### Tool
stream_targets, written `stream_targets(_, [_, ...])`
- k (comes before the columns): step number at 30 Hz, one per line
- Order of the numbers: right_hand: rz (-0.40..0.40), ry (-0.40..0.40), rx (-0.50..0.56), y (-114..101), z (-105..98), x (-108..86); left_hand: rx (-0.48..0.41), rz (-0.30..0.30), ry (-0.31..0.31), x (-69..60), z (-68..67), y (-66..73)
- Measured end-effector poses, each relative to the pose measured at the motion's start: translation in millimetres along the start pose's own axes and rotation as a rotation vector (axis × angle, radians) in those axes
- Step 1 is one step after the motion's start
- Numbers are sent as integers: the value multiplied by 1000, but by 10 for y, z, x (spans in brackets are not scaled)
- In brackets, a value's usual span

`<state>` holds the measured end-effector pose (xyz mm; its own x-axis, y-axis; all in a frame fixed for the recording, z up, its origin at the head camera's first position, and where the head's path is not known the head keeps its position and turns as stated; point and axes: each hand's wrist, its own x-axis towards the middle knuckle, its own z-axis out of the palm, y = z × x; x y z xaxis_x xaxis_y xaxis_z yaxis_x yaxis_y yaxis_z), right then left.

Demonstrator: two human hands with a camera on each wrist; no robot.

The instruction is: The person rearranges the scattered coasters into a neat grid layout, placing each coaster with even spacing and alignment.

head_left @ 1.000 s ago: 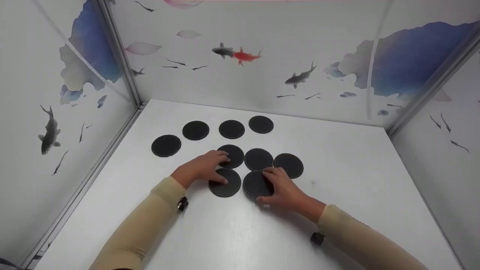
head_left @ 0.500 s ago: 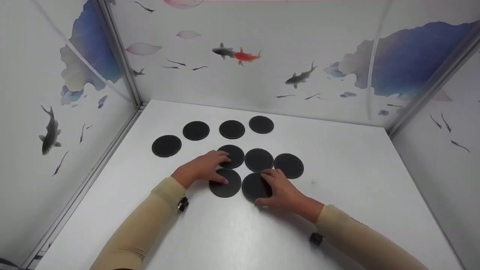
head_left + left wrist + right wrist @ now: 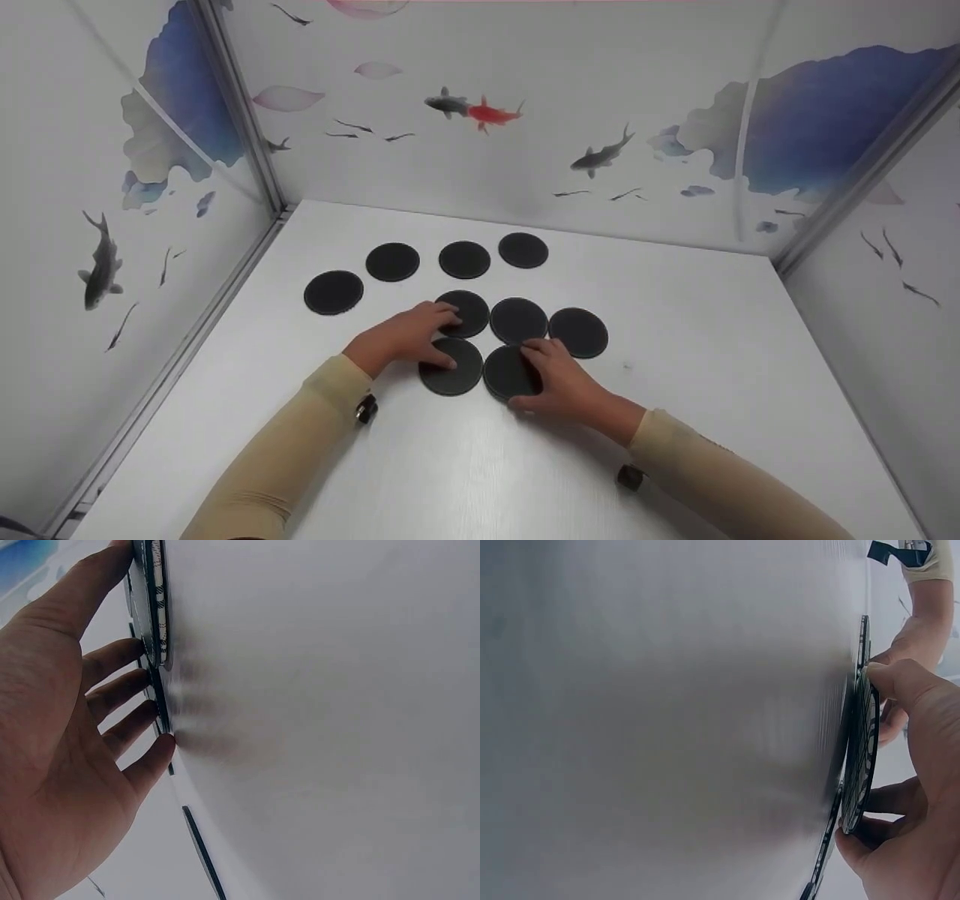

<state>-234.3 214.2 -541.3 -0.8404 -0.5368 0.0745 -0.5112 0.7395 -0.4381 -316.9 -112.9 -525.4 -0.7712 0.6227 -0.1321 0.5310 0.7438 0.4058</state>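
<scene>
Flat black round coasters lie on the white table in the head view. My left hand (image 3: pixel 405 337) rests with its thumb on the near-left coaster (image 3: pixel 453 381) and its fingertips on the coaster behind (image 3: pixel 472 316). My right hand (image 3: pixel 564 386) grips the near-right coaster (image 3: pixel 508 375) between thumb and fingers at its right side. In the right wrist view this gripped coaster (image 3: pixel 864 754) stands slightly tilted, its patterned underside partly showing. It sits close beside the near-left coaster. Two more coasters, a middle one (image 3: pixel 518 321) and a right one (image 3: pixel 578 332), lie just behind it.
Farther back, several separate coasters lie in a loose curve, from the leftmost one (image 3: pixel 333 292) to the one at the back (image 3: pixel 523 250). White panels with printed fish (image 3: pixel 491 114) enclose the table (image 3: pixel 675 300) at the back and sides.
My right hand has shifted its coaster slightly left and toward the near edge, closer to the near-left coaster. The left hand stays in place.
</scene>
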Motion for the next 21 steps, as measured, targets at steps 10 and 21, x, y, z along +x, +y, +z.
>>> stream_targets(10, [9,-17,-24,-14,-6,-1,10,-4,-6,25,5,-21])
stream_targets(21, [-6,-30,-68,-57,-20,-14,-6,2,-1,-12,-5,7])
